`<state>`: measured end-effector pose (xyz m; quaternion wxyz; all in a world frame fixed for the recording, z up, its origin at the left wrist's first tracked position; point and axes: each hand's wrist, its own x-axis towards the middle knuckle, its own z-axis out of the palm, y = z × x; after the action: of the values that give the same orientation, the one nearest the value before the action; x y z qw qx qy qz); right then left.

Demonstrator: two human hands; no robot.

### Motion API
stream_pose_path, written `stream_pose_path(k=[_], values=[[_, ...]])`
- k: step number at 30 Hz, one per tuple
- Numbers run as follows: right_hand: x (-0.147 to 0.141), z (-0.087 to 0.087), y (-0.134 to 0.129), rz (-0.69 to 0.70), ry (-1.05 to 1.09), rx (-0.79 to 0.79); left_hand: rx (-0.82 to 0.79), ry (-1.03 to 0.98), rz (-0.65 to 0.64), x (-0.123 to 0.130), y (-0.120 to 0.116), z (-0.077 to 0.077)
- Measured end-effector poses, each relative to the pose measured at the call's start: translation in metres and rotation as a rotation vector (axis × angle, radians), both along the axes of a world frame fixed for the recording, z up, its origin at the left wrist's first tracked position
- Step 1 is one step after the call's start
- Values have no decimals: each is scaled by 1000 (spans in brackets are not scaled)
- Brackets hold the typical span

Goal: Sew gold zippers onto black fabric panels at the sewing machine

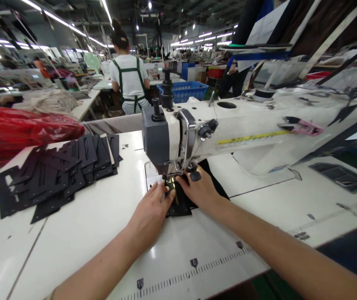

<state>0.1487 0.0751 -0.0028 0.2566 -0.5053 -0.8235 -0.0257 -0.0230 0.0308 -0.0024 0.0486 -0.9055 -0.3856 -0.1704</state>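
Note:
A white and grey sewing machine (156,137) stands on the worktable, and a black panel with a gold-toothed zipper (178,208) lies under its presser foot. My left hand (151,206) presses its fingertips and thumb onto the panel's left side, close to the needle area. From the right, my right hand (201,189) holds the panel by its other side, thumb near the zipper; its other fingers are partly hidden behind the machine head. More black material (214,179) spreads out behind my right hand. The needle tip is hidden from view.
A loose pile of black cut panels (62,171) lies on the left of the white table (103,241). Behind it is a red plastic bag (25,129). Pink-handled snippers (303,125) rest on the machine arm. Beyond are a blue basket (184,91) and a co-worker (130,79).

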Motion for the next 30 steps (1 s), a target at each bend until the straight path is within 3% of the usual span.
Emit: stream_pose_path(k=[6, 8, 12, 16, 19, 25, 30], values=[[27, 6, -44, 545, -42, 54, -38, -113, -25, -2, -13, 7], [25, 11, -39, 510, 30, -49, -73, -124, 25, 2, -15, 14], [17, 34, -8, 350, 110, -346, -108, -102, 257, 15, -4, 33], [16, 46, -3, 368, 106, -387, -71, -106, 307, 19, 7, 35], [16, 34, -24, 375, 107, -291, -46, -110, 224, 16, 0, 24], [12, -7, -53, 375, 6, 154, 172, -122, 55, 15, -19, 3], [12, -13, -49, 378, -24, 187, 163, -122, 34, 15, -17, 2]])
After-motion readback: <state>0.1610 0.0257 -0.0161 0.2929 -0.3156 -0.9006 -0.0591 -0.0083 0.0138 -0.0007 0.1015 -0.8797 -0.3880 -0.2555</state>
